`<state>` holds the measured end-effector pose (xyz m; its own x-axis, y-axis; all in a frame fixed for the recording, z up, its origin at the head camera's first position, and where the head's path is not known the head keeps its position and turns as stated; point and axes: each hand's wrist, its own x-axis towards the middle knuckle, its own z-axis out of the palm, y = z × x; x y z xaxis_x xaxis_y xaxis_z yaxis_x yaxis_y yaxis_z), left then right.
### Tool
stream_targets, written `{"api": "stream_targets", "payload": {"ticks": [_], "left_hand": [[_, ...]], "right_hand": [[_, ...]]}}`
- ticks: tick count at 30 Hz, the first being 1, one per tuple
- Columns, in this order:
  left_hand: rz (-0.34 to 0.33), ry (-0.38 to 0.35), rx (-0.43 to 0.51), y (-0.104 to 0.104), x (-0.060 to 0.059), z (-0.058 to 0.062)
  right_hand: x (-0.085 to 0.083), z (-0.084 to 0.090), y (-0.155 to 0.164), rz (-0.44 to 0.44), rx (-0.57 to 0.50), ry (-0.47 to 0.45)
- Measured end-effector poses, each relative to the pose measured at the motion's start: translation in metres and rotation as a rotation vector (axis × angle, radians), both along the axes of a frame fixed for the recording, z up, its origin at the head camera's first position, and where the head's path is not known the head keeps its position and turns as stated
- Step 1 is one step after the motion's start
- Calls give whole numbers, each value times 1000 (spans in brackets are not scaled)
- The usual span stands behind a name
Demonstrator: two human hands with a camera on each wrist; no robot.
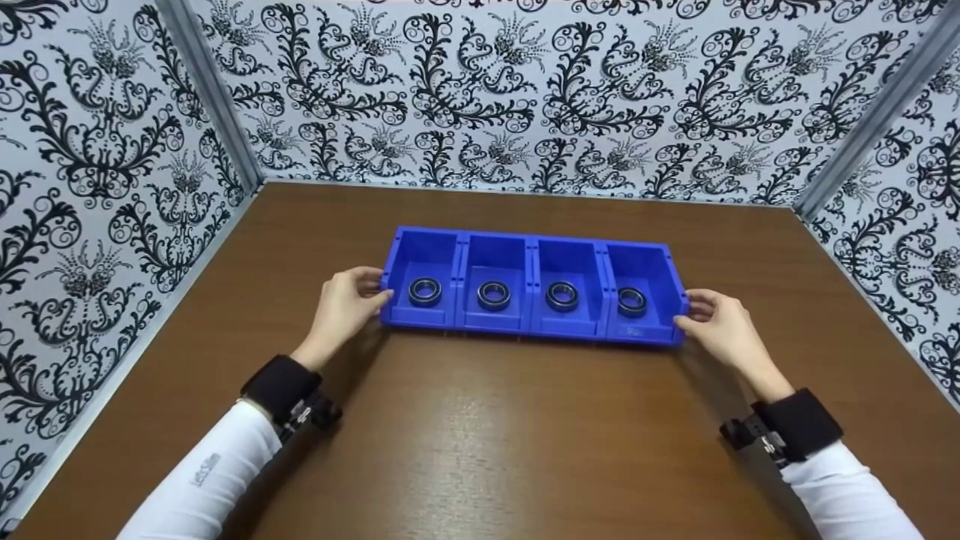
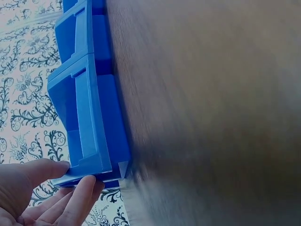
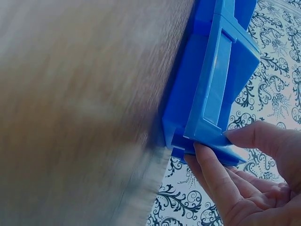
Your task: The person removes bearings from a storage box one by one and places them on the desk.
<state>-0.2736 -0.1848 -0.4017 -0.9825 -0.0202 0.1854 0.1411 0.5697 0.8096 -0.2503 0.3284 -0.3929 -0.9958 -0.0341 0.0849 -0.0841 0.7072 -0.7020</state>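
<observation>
Blue bin row (image 1: 533, 300), pinched at both ends

Far left, the white sleeve (image 1: 206, 480) seems to read "Let's Slim". Left hand (image 1: 341, 307) pinches that end wall. The row's mid-table (image 1: 480, 427), resting or slightly lifted, can't tell. Looks like light, stiff, slickish plastic; I'd grab the ends too. Dark rings (image 1: 425, 302), one per bin, might slide. Last bin's marking (image 1: 634, 331): unreadable. Right hand (image 1: 724, 330) pinches its end.

The head view looks forward and down over the table (image 1: 465, 435) — the farthest; both wrist views, near and tipped sideways, look along the bin (image 1: 491, 322) from opposite ends — all three share it.
</observation>
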Motion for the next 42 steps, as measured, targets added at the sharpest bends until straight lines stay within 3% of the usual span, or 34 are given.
{"api": "stream_targets", "payload": {"ticks": [17,42], "left_hand": [[13,-14,59,0,17,-3],[12,-18,95,-5,29,-7]], "right_hand": [[14,-2,5,0,4,1],[22,-4,2,11,2,14]]}}
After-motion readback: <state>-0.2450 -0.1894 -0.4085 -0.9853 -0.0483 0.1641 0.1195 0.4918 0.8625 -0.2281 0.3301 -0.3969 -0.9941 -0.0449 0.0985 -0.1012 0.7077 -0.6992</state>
